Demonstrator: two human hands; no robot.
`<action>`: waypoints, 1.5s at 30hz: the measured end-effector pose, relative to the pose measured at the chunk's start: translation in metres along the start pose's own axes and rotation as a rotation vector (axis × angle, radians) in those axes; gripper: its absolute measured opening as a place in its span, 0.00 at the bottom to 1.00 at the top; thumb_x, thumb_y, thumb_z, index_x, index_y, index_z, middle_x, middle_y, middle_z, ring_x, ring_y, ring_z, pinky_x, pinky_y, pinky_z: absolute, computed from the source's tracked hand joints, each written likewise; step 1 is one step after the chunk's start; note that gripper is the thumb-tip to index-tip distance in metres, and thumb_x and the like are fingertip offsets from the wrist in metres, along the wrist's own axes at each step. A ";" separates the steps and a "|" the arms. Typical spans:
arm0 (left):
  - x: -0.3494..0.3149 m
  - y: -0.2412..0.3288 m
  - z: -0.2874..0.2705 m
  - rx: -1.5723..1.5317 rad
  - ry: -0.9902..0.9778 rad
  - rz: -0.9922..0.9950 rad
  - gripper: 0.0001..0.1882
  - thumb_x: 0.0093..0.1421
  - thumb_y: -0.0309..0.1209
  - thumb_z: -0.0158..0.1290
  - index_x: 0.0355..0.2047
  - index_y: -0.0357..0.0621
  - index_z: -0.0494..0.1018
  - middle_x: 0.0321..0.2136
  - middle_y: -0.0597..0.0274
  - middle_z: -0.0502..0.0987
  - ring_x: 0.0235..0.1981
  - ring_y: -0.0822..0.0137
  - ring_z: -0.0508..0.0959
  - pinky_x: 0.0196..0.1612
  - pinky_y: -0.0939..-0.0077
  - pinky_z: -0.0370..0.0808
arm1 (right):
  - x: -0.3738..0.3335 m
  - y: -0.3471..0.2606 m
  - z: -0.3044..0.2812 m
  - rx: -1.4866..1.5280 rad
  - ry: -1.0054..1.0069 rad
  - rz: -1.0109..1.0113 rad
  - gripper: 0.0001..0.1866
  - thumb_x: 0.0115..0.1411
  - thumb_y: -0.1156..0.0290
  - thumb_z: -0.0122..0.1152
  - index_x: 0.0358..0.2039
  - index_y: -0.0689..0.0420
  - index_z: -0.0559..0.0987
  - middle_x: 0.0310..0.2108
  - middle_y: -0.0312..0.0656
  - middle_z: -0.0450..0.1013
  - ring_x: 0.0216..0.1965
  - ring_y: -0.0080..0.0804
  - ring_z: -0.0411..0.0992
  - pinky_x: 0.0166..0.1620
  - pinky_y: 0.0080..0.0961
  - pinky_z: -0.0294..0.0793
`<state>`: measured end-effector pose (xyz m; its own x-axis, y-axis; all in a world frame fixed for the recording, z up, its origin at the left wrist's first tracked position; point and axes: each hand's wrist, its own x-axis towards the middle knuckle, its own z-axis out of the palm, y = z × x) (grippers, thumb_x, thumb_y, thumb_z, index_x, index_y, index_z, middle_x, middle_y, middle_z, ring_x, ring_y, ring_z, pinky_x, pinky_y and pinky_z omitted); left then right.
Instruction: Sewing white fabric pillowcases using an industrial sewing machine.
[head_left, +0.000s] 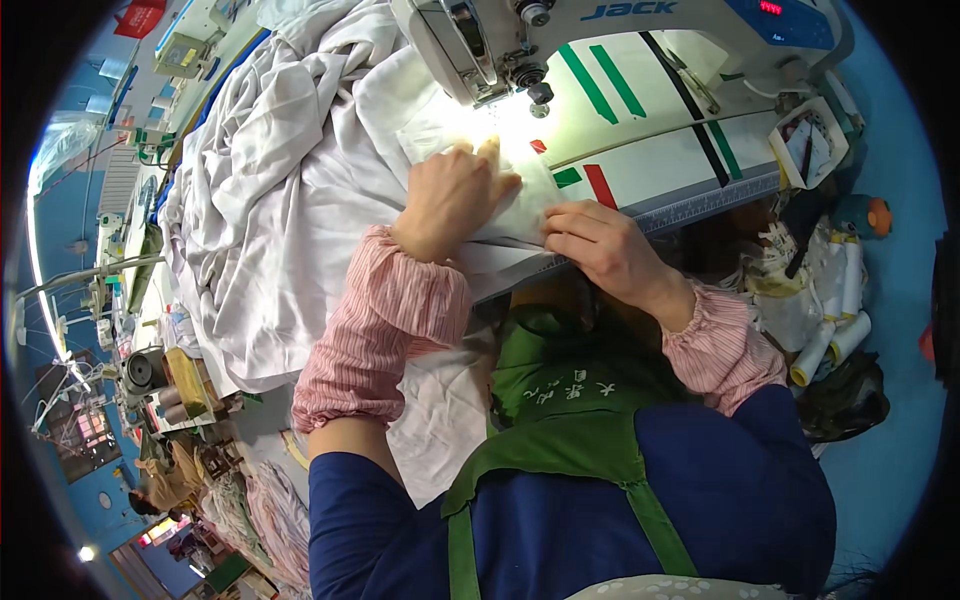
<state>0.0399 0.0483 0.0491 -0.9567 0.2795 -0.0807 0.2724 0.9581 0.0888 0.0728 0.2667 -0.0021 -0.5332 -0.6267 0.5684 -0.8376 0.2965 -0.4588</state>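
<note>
White fabric (290, 200) is bunched over the left of the sewing table and runs under the head of a sewing machine (640, 30). My left hand (455, 195) lies on the cloth just in front of the lit needle area, fingertips pressing down and thumb apart. Glare hides the needle and the stitching there. To its right, at the table's front edge, my right hand (610, 250) pinches the edge of the same fabric between thumb and fingers. Some of the cloth hangs below the table by my lap.
Green, red and black tape strips (600, 185) mark the white tabletop, with a ruler (700, 205) along its front edge. A small white tray (810, 145) holds tools at the right corner. Thread cones (830, 350) and a black bag (845, 400) sit below right. Further left, a person (170, 475) is beside piled cloth.
</note>
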 end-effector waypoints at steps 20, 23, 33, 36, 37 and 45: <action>-0.070 0.058 0.014 -0.077 0.140 0.400 0.24 0.51 0.29 0.62 0.50 0.39 0.73 0.48 0.52 0.73 0.48 0.51 0.73 0.49 0.58 0.70 | -0.346 -0.005 -0.034 -0.287 -0.209 1.205 0.04 0.53 0.72 0.59 0.31 0.55 0.78 0.33 0.46 0.75 0.36 0.46 0.74 0.36 0.39 0.74; -0.094 0.092 0.023 -0.141 0.150 0.423 0.23 0.51 0.29 0.62 0.49 0.39 0.74 0.50 0.51 0.72 0.53 0.50 0.71 0.53 0.56 0.68 | -0.399 0.023 -0.056 -0.447 0.003 1.389 0.06 0.56 0.68 0.58 0.30 0.57 0.79 0.29 0.48 0.76 0.33 0.50 0.75 0.36 0.40 0.73; -0.117 0.124 0.045 -0.331 -0.011 0.492 0.20 0.51 0.23 0.61 0.46 0.38 0.74 0.50 0.50 0.72 0.52 0.49 0.73 0.51 0.58 0.70 | -0.439 0.042 -0.060 -0.155 0.098 1.888 0.19 0.55 0.55 0.62 0.32 0.61 0.82 0.30 0.48 0.79 0.33 0.44 0.78 0.39 0.33 0.76; -0.113 0.124 0.044 -0.338 -0.006 0.508 0.19 0.51 0.23 0.61 0.45 0.38 0.75 0.50 0.50 0.72 0.51 0.50 0.73 0.51 0.59 0.71 | -0.445 0.035 -0.066 -0.191 0.287 1.731 0.20 0.54 0.54 0.62 0.32 0.60 0.82 0.29 0.47 0.79 0.32 0.40 0.78 0.38 0.31 0.75; -0.111 0.125 0.044 -0.342 -0.001 0.505 0.19 0.52 0.24 0.61 0.45 0.38 0.75 0.49 0.50 0.73 0.51 0.51 0.74 0.50 0.59 0.71 | -0.446 0.034 -0.069 -0.186 0.284 1.728 0.20 0.54 0.54 0.62 0.32 0.60 0.82 0.29 0.47 0.79 0.32 0.40 0.78 0.38 0.31 0.75; -0.103 0.146 0.048 -0.398 0.004 0.633 0.17 0.52 0.24 0.61 0.44 0.37 0.75 0.47 0.50 0.73 0.49 0.51 0.75 0.48 0.61 0.72 | -0.440 0.033 -0.051 -0.001 0.196 1.819 0.15 0.56 0.60 0.63 0.32 0.61 0.81 0.22 0.43 0.76 0.27 0.26 0.74 0.35 0.23 0.71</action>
<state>0.1829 0.1623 0.0223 -0.6299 0.7691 0.1085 0.7144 0.5188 0.4695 0.2734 0.5891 -0.2326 -0.6813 0.5202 -0.5150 0.7303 0.4352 -0.5265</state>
